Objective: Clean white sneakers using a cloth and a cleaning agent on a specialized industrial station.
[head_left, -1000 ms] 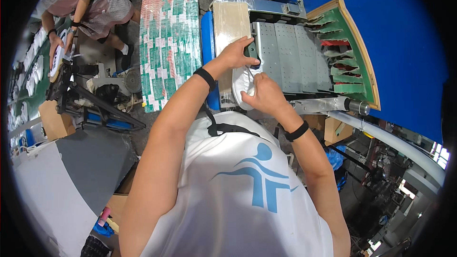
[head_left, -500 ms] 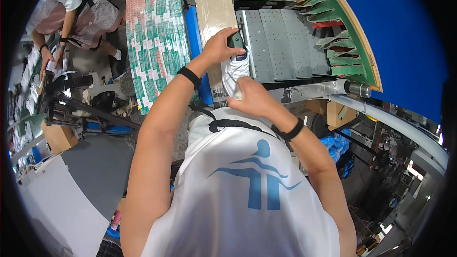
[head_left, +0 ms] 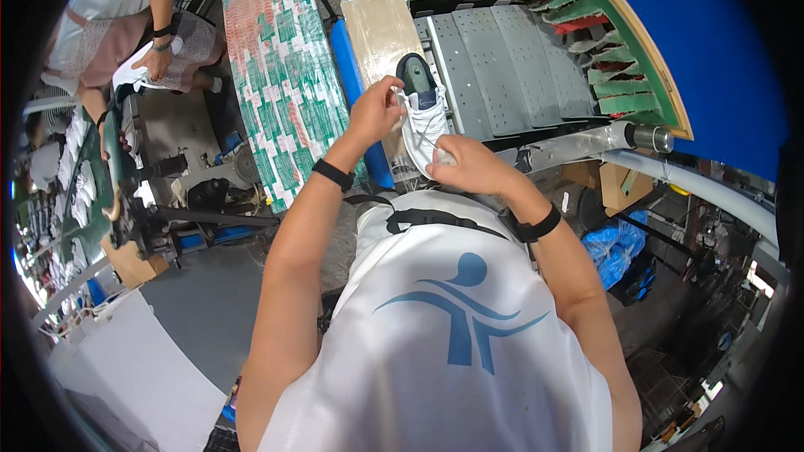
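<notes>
A white lace-up sneaker with a dark collar lies toe toward me at the near end of a conveyor, and a green shoe last fills its opening. My left hand is at the shoe's left side by the laces. Its fingers are curled into a pinch; what lies between them is too small to make out. My right hand grips the toe end, thumb on top and the fingers partly hidden.
Grey perforated conveyor plates run right toward a wood-framed opening with torn green flaps. A tan board lies along the conveyor's left end. Beyond it stands a green-and-white taped table. A co-worker handles white shoes at far left.
The sneaker now shows its laces and opening upward, with the last uncovered. My left hand has moved from the heel down to the side; the right stays near the toe.
</notes>
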Demonstrator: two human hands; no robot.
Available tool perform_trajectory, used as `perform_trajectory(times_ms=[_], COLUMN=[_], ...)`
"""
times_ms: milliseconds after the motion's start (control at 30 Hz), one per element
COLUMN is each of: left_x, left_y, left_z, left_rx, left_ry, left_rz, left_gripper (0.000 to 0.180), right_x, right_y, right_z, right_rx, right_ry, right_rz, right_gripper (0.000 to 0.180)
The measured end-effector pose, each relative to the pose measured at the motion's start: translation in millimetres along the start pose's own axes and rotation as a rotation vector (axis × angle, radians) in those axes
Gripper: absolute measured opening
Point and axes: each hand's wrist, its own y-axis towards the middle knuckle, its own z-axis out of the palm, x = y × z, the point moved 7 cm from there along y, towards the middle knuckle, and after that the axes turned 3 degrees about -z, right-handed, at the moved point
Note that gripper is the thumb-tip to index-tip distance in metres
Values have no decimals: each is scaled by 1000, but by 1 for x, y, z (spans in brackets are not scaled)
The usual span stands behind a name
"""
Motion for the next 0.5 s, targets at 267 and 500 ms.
perform_trajectory(times_ms=[267,500], left_x=[-18,-18], left_y=[-2,-7], left_z=[-17,-21], left_rx=[-70,102], left_ry=[113,217], left_rz=[230,146], left_gripper=[23,17], right_x=[-11,-4], right_y=[-11,-3], right_z=[-10,-7], right_rx=[24,117], right_ry=[393,108], right_rz=[74,69], right_gripper=[45,55])
